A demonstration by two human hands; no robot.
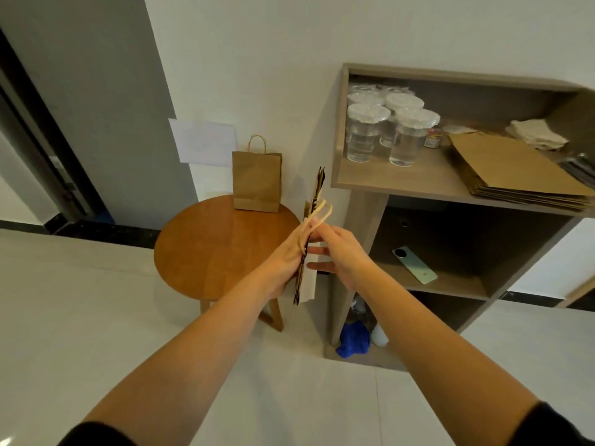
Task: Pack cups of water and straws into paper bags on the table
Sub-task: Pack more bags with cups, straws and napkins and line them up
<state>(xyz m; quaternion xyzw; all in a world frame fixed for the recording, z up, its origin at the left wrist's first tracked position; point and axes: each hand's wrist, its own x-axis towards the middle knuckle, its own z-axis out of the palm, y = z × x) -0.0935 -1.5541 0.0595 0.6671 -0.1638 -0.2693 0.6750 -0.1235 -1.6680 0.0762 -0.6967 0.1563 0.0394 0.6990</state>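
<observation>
At the far left we see a dark door frame (38,140) and a grey wall panel. Next comes a sheet of white paper (203,142) stuck to the wall, and below it the round wooden table (206,249). One brown bag (256,179) stands upright at the back edge of the table, against the wall, its twisted handles up.

In the middle we hold a folded bag (310,226) edge-on in the air, between the table and the shelf, so that we see only its thin side and its pale handles. Our left hand (285,265) grips it from the left, fingers curled round the flat paper and a handle loop. Our right hand (338,252) is just beside it on the right, fingers spread and mostly straight, fingertips at the bag's edge; we cannot tell whether they pinch it or only touch it. Both forearms are bare, with dark sleeves at the bottom edge.

To the right stands the wooden shelf (360,185). On its top board a cluster of clear cups (383,130) of water with sealed lids sits at the left. A small jar (431,138) stands just beside them. Further right lies a flat stack of bags (512,170), with a crumpled pale cloth (537,133) behind it and dark wrapped items (579,169), perhaps straws, at the frame's edge. On the board below lies a green phone (415,260). At the shelf's foot we see a blue cloth (354,341).
</observation>
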